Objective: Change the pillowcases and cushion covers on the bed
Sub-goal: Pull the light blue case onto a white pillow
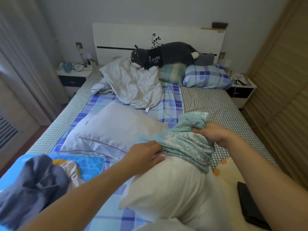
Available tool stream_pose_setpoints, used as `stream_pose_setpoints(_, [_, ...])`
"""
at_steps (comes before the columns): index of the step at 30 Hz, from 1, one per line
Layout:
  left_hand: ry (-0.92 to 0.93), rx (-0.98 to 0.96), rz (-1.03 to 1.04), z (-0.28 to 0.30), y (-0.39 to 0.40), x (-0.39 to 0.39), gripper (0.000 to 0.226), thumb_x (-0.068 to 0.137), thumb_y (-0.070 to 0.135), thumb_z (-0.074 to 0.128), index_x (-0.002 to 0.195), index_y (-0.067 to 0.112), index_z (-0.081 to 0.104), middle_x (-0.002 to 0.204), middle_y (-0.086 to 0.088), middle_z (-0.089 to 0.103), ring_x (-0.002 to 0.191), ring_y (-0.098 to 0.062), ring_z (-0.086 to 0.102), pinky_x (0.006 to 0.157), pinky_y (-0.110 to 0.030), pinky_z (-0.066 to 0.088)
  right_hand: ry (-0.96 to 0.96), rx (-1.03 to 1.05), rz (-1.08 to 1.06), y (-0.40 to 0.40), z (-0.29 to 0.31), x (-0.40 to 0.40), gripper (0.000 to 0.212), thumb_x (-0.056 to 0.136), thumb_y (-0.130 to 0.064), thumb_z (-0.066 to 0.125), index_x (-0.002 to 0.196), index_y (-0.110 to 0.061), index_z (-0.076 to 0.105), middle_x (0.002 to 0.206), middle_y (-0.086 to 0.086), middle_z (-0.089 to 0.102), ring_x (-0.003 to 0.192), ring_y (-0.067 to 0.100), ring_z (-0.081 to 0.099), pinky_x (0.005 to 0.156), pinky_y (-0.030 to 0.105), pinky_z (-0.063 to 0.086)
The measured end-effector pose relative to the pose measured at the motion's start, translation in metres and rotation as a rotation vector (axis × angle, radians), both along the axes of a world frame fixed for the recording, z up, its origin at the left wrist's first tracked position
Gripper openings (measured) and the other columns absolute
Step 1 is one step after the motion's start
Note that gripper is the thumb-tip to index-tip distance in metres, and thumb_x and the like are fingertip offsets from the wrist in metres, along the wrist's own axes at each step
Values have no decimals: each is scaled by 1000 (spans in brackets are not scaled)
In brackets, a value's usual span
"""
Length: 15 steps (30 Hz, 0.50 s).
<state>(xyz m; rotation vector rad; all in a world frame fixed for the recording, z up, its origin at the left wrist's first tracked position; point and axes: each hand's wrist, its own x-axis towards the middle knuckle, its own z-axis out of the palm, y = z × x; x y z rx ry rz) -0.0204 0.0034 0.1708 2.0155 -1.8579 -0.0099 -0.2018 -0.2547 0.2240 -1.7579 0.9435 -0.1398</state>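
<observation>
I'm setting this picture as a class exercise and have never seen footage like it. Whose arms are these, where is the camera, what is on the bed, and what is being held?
There is no machine here: the arms belong to a person wearing a wide-angle camera on the head, looking down the bed. The right hand holds a bunched teal patterned pillowcase in a firm grip. The left hand lies at the pillowcase's edge on a bare white pillow. Further up lie another white pillow, a crumpled pale pillow, a checked pillow and a dark plush dog by the headboard. Dark blue cloth sits at lower left.
</observation>
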Motion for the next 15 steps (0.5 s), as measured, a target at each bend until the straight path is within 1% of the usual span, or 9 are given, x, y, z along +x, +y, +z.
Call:
stream_pose_setpoints(1, [-63, -64, 35, -1, -6, -3, 25, 93, 46, 51, 88, 23, 58, 86, 7, 59, 74, -14, 58, 57, -31, 45, -8, 2, -8, 0, -1, 1, 34, 91, -27, 74, 120, -12, 69, 105, 3, 76, 97, 22, 71, 76, 31, 55])
stream_pose_setpoints(3, [-167, -117, 125, 2, -15, -12, 24, 90, 40, 50, 76, 21, 55, 73, 4, 57, 60, -20, 58, 47, -28, 35, -19, 1, -22, 0, -2, 4, 36, 90, -29, 75, 120, -12, 69, 105, 2, 76, 98, 22, 71, 81, 34, 56])
stream_pose_setpoints(5, [-204, -94, 265, 7, -26, -17, 25, 86, 40, 47, 71, 20, 52, 66, 3, 54, 53, -25, 55, 48, -27, 27, -22, 0, -25, 1, -2, 6, 35, 90, -30, 75, 120, -13, 68, 107, 1, 75, 100, 22, 70, 89, 37, 55])
stream_pose_setpoints(7, [-242, -32, 326, 16, -34, -18, 26, 88, 42, 47, 76, 20, 54, 70, 1, 58, 57, -29, 58, 51, -29, 28, -35, 8, -17, 2, -1, 6, 32, 92, -26, 73, 122, -17, 66, 110, 0, 73, 102, 21, 68, 91, 37, 53])
stream_pose_setpoints(10, [-301, 117, 156, 23, -37, -13, 32, 94, 53, 45, 92, 23, 56, 93, 3, 64, 78, -27, 64, 60, -31, 31, -15, 9, -1, 0, -2, 3, 33, 90, -25, 74, 121, -14, 68, 110, 3, 74, 103, 23, 69, 94, 40, 54])
stream_pose_setpoints(11, [-314, 118, 108, 24, -36, -13, 36, 93, 57, 43, 95, 24, 57, 94, 4, 63, 78, -25, 64, 60, -31, 32, -7, 19, -1, -1, -4, 2, 33, 90, -24, 75, 120, -12, 68, 108, 4, 75, 102, 24, 70, 94, 41, 55])
stream_pose_setpoints(12, [-351, 97, 87, 24, -35, -14, 36, 92, 56, 42, 93, 23, 58, 89, 3, 63, 73, -25, 64, 58, -30, 33, -9, 32, -2, -2, -4, 0, 34, 89, -23, 75, 120, -11, 69, 107, 4, 76, 101, 24, 71, 94, 42, 55])
stream_pose_setpoints(13, [-375, 78, 96, 24, -35, -15, 34, 90, 51, 42, 87, 22, 59, 80, 2, 62, 64, -26, 62, 54, -29, 34, -19, 44, -15, -3, -6, 0, 33, 90, -23, 75, 120, -11, 68, 106, 3, 76, 100, 24, 71, 94, 43, 55])
stream_pose_setpoints(15, [-342, 14, 121, 22, -36, -14, 24, 83, 37, 46, 71, 19, 56, 63, 0, 55, 48, -28, 56, 46, -27, 33, -43, 61, -46, -4, -10, -1, 36, 90, -26, 75, 122, -14, 67, 108, 3, 75, 102, 24, 71, 97, 45, 55])
